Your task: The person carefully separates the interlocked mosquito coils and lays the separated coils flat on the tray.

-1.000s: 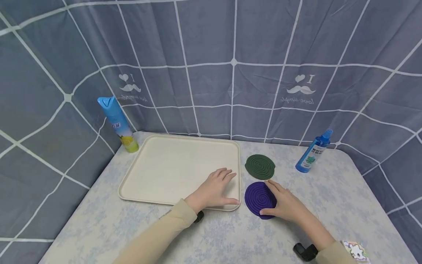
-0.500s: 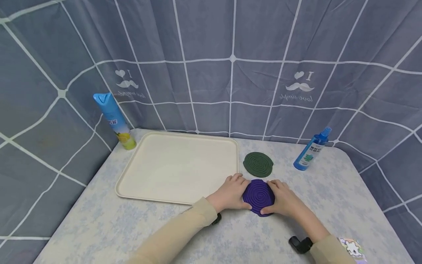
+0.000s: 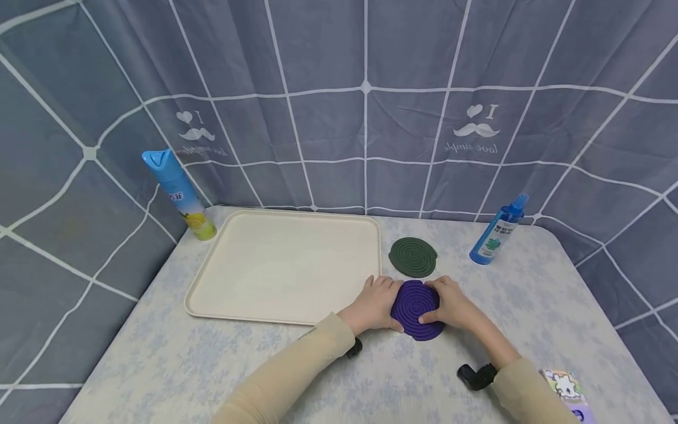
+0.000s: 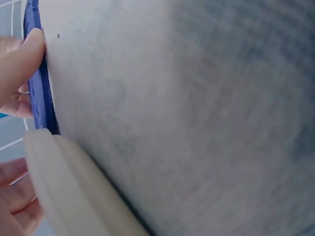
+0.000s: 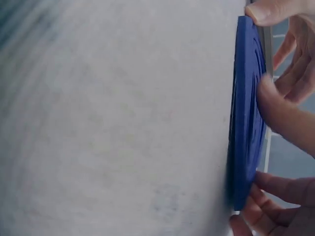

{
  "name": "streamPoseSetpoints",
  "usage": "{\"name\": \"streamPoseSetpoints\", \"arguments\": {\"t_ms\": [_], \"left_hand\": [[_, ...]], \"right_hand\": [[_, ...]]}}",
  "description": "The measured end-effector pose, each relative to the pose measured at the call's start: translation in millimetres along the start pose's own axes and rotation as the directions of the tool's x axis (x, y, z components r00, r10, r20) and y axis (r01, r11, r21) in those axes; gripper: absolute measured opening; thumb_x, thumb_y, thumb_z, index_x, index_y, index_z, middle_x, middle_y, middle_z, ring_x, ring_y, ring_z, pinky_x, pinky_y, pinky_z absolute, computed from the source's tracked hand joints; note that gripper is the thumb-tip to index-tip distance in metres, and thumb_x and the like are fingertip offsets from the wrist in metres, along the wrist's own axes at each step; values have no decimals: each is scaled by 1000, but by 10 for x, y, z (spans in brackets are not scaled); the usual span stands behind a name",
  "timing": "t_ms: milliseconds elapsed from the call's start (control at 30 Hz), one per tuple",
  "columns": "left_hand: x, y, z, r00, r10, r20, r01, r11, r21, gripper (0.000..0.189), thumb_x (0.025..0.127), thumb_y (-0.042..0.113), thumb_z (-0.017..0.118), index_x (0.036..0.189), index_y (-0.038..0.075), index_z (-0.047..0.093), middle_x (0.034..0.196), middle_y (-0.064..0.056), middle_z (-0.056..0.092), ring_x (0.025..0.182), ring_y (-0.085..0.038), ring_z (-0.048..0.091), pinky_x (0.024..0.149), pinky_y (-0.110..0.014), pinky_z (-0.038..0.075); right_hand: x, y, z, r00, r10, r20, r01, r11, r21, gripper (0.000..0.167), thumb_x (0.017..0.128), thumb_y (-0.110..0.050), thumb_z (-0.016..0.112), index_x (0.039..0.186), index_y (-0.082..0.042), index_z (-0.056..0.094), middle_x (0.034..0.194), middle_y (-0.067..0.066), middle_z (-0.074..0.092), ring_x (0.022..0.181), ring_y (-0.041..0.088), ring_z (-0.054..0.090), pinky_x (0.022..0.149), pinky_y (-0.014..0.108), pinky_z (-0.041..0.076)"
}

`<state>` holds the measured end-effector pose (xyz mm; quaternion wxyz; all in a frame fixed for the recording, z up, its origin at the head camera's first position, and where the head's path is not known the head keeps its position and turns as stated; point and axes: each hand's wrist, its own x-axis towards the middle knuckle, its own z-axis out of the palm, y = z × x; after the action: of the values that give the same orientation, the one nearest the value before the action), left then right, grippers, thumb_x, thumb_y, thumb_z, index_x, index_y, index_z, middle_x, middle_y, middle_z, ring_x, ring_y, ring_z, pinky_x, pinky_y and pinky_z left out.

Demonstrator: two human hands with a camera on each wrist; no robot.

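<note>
A purple round coaster (image 3: 415, 310) with a raised spiral lies on the table, right of the tray's near corner. My left hand (image 3: 373, 303) holds its left edge, thumb low and fingers farther up. From the opposite side my right hand (image 3: 454, 303) grips it, with the thumb over the top face and the fingers at the rim. In the right wrist view the blue-looking coaster (image 5: 247, 118) appears edge-on, close to the tabletop. Only part of the coaster (image 4: 39, 93) shows in the left wrist view. Just behind it lies a green spiral coaster (image 3: 413, 257).
A cream tray (image 3: 286, 259) fills the table's left half. An air-freshener can (image 3: 180, 194) stands at the back left, a blue spray bottle (image 3: 499, 231) at the back right. A small colourful packet (image 3: 567, 391) lies near the right sleeve. Grey-blue curtain (image 3: 318, 129) surrounds the table.
My left hand has moved right, from over the tray's corner to the purple coaster's left edge. The right hand has stayed at the coaster's right side.
</note>
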<state>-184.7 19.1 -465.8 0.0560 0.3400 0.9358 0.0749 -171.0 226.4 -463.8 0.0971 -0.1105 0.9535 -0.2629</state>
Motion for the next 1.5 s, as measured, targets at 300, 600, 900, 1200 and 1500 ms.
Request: {"name": "streamPoseSetpoints", "arguments": {"t_ms": [300, 600, 900, 1200, 1500], "left_hand": [[-2, -2, -16, 1000, 6, -30, -7, 999, -34, 104, 68, 52, 87, 146, 3, 40, 135, -8, 54, 128, -21, 50, 117, -46, 33], [17, -1, -9, 999, -36, -37, 22, 948, -316, 100, 68, 29, 92, 147, 3, 36, 128, -10, 47, 118, -23, 57, 103, -29, 48], [-16, -124, -152, 970, -242, -8, 133, 561, -817, 61, 83, 24, 80, 134, 6, 51, 126, -13, 63, 114, -26, 62, 98, -38, 52], [-233, -49, -135, 855, -514, -68, -26, 90, -996, 57, 85, 26, 77, 136, 10, 58, 132, -12, 64, 122, -28, 61, 105, -40, 48], [-413, -105, -162, 788, -596, -156, -117, 103, -988, 48, 84, 24, 78, 126, 7, 65, 122, -13, 69, 112, -25, 66, 97, -36, 53]], "right_hand": [[62, 96, -31, 995, 99, -21, -89, 954, 285, 53, 82, -11, 79, 124, 7, 52, 111, 25, 64, 98, 32, 64, 83, 45, 55], [83, 106, -61, 984, 176, 38, -172, 855, 489, 57, 86, -9, 75, 130, 8, 44, 127, 32, 60, 112, 40, 64, 92, 46, 53], [39, -163, -160, 980, 200, 21, -174, 789, 589, 61, 92, -19, 70, 141, 6, 44, 137, 30, 54, 117, 34, 62, 97, 41, 53], [37, -683, -67, 968, 247, -48, -78, 477, 875, 49, 95, -8, 64, 136, 7, 44, 115, 2, 67, 90, -1, 66, 81, 16, 55], [44, -901, -18, 964, 259, -67, -57, 443, 895, 44, 95, -13, 66, 132, 2, 49, 101, -10, 65, 90, 2, 65, 81, 17, 55]]}}
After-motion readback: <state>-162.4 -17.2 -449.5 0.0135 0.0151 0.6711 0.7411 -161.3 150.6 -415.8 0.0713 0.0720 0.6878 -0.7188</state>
